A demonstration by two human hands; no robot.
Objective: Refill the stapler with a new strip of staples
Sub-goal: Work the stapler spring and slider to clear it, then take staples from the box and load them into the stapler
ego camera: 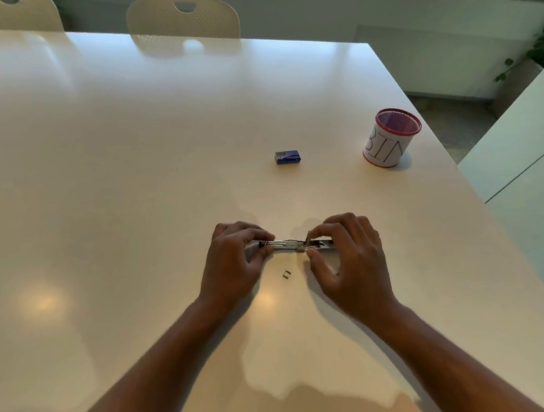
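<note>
Both grips, left hand and right hand, pinch the stapler on a glossy white table.

A white table bears a red-rimmed mesh cup marked "BIN"; two chairs stand behind.

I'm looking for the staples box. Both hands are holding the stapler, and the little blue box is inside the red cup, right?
Not quite. The head view shows the little blue box lying on the table, apart from the red cup and to its left. Both the left hand and right hand do hold the stapler.
</note>
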